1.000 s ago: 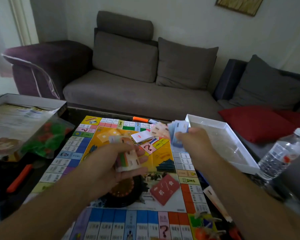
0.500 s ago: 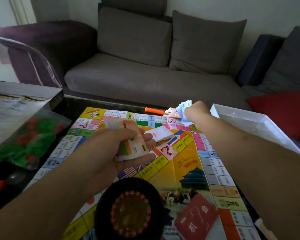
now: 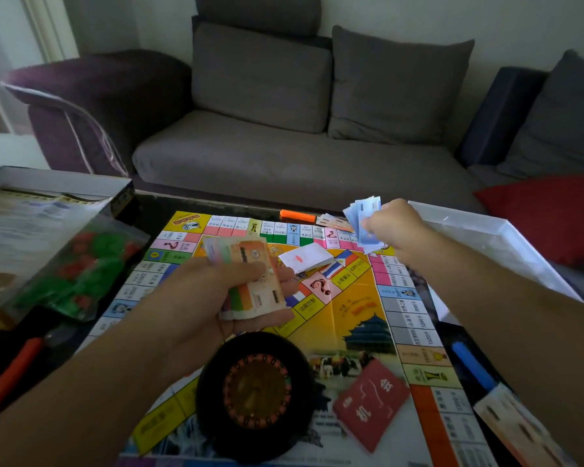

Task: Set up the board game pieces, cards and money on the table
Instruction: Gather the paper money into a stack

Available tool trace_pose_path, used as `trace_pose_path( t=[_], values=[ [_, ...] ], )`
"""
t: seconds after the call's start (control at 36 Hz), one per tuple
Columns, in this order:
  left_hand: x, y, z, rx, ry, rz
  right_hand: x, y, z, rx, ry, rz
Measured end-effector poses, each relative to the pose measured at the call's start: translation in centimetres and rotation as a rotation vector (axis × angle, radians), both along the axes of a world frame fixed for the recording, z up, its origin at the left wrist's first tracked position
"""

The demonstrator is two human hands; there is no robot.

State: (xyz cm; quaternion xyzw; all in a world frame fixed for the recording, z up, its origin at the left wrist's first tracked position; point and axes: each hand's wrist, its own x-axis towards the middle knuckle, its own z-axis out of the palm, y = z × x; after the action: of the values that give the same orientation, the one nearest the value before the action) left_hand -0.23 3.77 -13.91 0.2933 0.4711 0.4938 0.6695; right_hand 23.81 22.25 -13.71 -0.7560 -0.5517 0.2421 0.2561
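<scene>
My left hand [image 3: 216, 298] grips a stack of notes [image 3: 250, 281], fingers curled round it, above the board [image 3: 351, 298] mid-table. My right hand [image 3: 395, 227] pinches blue notes [image 3: 364, 220] over the board's far right corner, beside the white tray [image 3: 486, 244].

A colourful game board [image 3: 348, 308] lies flat across the worktop. A black roulette wheel [image 3: 260, 392] and red card deck [image 3: 371, 404] sit near its near edge, a white deck [image 3: 305, 259] toward the far edge. Orange-and-green banknotes [image 3: 250, 281] and blue banknotes [image 3: 364, 224] are held above it.
</scene>
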Motion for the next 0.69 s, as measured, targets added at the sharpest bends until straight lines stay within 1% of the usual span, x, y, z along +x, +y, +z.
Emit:
trace_pose_path(
  t=[0.06, 0.14, 0.19, 0.31, 0.42, 0.61, 0.69],
  values=[
    [-0.2, -1.1, 0.4, 0.014, 0.012, -0.002, -0.2, -3.0, 1.7, -0.030, 0.198, 0.087],
    [-0.1, -3.0, 1.3, 0.000, 0.014, -0.011, -0.9, -10.0, 4.5, -0.027, 0.471, 0.310],
    [0.1, -4.3, 2.1, 0.001, 0.007, -0.003, -1.8, -14.9, 5.6, -0.021, 0.575, 0.422],
    [1.3, -6.6, 2.9, -0.001, 0.025, 0.010, -3.2, -22.4, 5.2, -0.007, 0.604, 0.463],
    [2.3, -9.7, 3.0, 0.007, 0.008, -0.022, -4.2, -27.4, 4.2, 0.003, 0.589, 0.418],
    [1.8, -15.0, 3.5, -0.053, -0.083, -0.011, -4.7, -31.5, 3.6, 0.051, 0.574, 0.374],
    [1.2, -16.5, 3.7, -0.077, -0.065, 0.007, -4.8, -32.6, 3.2, 0.033, 0.590, 0.379]
  ],
)
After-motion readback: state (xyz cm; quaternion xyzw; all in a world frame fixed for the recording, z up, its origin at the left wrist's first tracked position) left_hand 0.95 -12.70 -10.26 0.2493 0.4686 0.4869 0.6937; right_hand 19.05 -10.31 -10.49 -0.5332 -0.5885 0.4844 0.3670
